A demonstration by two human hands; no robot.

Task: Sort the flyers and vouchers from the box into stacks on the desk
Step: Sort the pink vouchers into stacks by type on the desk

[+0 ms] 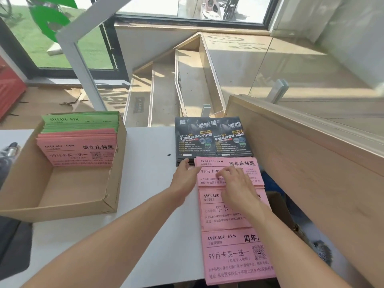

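Now both hands lie flat on the farthest pink voucher stack (239, 165): left hand (184, 179) at its left edge, right hand (236, 183) on top, fingers loosely spread.

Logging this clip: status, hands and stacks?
Left hand open at far pink stack's left edge; right hand flat on it. Pink and green vouchers left in box. Nothing in the way.

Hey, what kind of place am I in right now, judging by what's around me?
Probably a gym's front desk or entrance area. Pink vouchers printed "AVOCADO-GYM" and dark fitness flyers are stacked on the white desk, a cardboard box holds more, and wooden stairs rise beside a large window.
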